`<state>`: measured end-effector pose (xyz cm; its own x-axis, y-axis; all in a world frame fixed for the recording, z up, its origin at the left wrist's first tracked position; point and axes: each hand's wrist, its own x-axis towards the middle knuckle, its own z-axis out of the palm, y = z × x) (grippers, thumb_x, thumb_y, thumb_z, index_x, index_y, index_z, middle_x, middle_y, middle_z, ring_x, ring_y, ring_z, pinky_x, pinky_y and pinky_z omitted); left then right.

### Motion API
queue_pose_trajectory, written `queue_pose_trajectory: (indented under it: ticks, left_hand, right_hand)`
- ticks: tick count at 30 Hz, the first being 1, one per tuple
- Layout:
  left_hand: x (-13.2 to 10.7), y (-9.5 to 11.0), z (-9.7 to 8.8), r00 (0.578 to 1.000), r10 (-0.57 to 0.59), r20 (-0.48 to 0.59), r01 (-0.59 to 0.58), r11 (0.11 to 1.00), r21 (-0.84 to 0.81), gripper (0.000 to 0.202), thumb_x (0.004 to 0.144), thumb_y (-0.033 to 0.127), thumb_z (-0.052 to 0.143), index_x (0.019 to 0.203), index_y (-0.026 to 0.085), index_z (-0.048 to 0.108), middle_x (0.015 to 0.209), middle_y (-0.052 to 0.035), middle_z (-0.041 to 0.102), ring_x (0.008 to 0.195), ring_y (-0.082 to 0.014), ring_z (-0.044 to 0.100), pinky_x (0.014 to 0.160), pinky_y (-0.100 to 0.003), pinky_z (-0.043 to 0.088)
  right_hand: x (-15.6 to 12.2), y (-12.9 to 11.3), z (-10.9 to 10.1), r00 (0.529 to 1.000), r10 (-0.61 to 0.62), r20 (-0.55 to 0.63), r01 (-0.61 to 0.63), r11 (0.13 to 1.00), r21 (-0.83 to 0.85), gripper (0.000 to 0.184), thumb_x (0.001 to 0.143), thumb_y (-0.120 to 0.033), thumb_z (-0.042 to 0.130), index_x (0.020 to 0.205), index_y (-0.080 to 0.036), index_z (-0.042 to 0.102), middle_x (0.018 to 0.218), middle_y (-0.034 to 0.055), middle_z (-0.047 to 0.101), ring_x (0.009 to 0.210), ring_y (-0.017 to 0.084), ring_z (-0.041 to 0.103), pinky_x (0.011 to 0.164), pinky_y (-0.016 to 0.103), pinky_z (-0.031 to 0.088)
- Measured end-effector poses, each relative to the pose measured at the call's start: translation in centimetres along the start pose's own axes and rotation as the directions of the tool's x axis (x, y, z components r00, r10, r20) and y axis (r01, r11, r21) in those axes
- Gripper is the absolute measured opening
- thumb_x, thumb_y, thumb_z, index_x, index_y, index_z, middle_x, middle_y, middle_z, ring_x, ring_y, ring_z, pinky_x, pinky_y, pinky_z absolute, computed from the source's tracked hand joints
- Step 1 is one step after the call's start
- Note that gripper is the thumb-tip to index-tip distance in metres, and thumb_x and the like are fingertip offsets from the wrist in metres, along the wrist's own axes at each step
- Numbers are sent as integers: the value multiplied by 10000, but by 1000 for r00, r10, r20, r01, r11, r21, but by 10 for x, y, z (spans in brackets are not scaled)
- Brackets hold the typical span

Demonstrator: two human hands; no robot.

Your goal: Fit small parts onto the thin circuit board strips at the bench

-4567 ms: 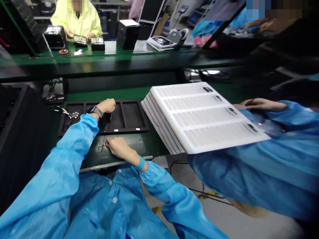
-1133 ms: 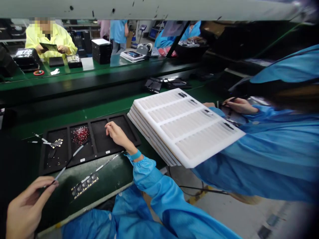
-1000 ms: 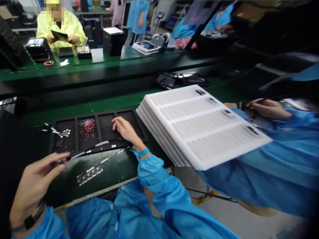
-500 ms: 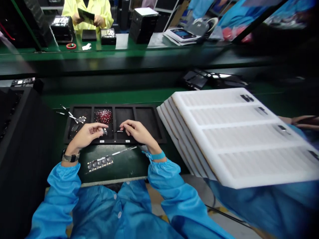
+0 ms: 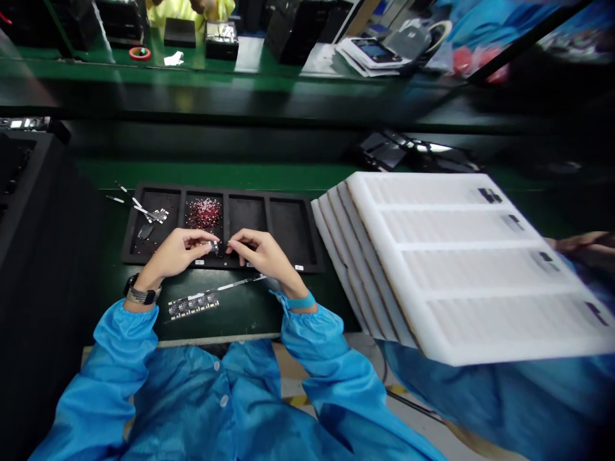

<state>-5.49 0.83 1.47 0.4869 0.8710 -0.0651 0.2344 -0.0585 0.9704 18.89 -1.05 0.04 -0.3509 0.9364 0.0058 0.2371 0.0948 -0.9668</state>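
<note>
My left hand [image 5: 173, 254] pinches a small circuit board [image 5: 214, 246] over the front edge of a black compartment tray [image 5: 314, 253]. Facing it, my right hand [image 5: 263, 255] has thumb and forefinger pressed together close to the board; whatever is between them is too small to name. Behind the hands, a heap of tiny red and silvery parts [image 5: 205, 212] lies in one compartment. Loose small boards with strips [image 5: 156, 216] rest in the leftmost compartment. In front of the tray lies a joined row of small circuit boards [image 5: 193, 305], with a thin pale strip [image 5: 235, 283] stretching from it.
White foam trays [image 5: 446, 349] stand stacked at the right, a person's arm [image 5: 589, 242] behind them. A tall black foam stack [image 5: 43, 256] borders the left. Across the raised green shelf [image 5: 216, 89] are a tape roll [image 5: 139, 54], black boxes and a person in yellow.
My right hand has moved left, bringing its fingertips close to the board in my left hand. The view has tilted downward, so the far bench sits higher.
</note>
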Motion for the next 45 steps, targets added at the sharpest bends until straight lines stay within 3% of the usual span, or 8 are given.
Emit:
queue_pose_trajectory:
  ticks: [3, 7, 15, 19, 25, 33, 45]
  left_hand:
    - [-1, 0, -1, 1000, 17, -20, -16, 1000, 5, 292, 875, 366, 726, 1061, 168, 833, 1014, -83, 817, 907, -232, 720, 830, -350, 549]
    - [-2, 2, -3, 1000, 16, -21, -16, 1000, 3, 292, 875, 351, 721, 1071, 168, 837, 1002, -80, 817, 876, -224, 717, 808, -345, 554]
    - [-2, 3, 2, 1000, -9, 26, 9, 1000, -19, 281, 861, 358, 737, 1034, 154, 823, 889, -61, 777, 805, -197, 678, 764, -326, 527]
    - [-1, 2, 7, 998, -39, 46, 43, 994, -104, 300, 830, 364, 773, 1037, 146, 780, 788, -24, 697, 710, -154, 617, 692, -292, 494]
    - [0, 1, 10, 996, -45, 77, 54, 992, -114, 261, 837, 363, 771, 971, 140, 746, 789, -31, 686, 731, -156, 611, 709, -293, 482]
    - [1, 0, 12, 997, -41, 62, 46, 995, -85, 256, 836, 357, 760, 974, 143, 781, 765, -32, 688, 714, -166, 608, 696, -303, 470]
    - [1, 2, 12, 997, -61, 45, 66, 989, -129, 247, 802, 337, 795, 948, 139, 789, 734, -24, 695, 668, -150, 599, 670, -290, 482]
  right_hand:
    - [0, 0, -2, 999, -10, -37, 10, 1000, -5, 374, 981, -553, 673, 910, -186, 691, 807, 30, 712, 538, 117, 542, 521, 266, 432]
    - [0, -3, -3, 998, -55, -18, 55, 999, -2, 370, 1003, -535, 651, 887, -186, 693, 748, 18, 664, 640, 139, 554, 626, 278, 462]
    - [1, -2, -6, 991, -124, 40, 125, 992, -10, 336, 1013, -469, 648, 823, -195, 691, 825, 40, 686, 799, 187, 628, 786, 328, 498]
    - [0, 0, -5, 978, -196, 72, 201, 976, -78, 268, 1015, -392, 657, 846, -194, 723, 862, 51, 697, 830, 200, 644, 807, 346, 499]
    - [-1, 1, 0, 954, -265, 139, 280, 954, -105, 229, 1016, -352, 669, 871, -190, 739, 887, 54, 706, 841, 196, 650, 817, 341, 504]
    - [0, 0, 2, 970, -176, 165, 190, 979, -72, 314, 994, -471, 690, 830, -209, 743, 893, 58, 715, 841, 214, 650, 833, 362, 521]
    - [0, 6, 4, 983, -82, 164, 72, 995, 70, 328, 944, -507, 750, 890, -185, 785, 913, 63, 703, 832, 200, 639, 779, 342, 489]
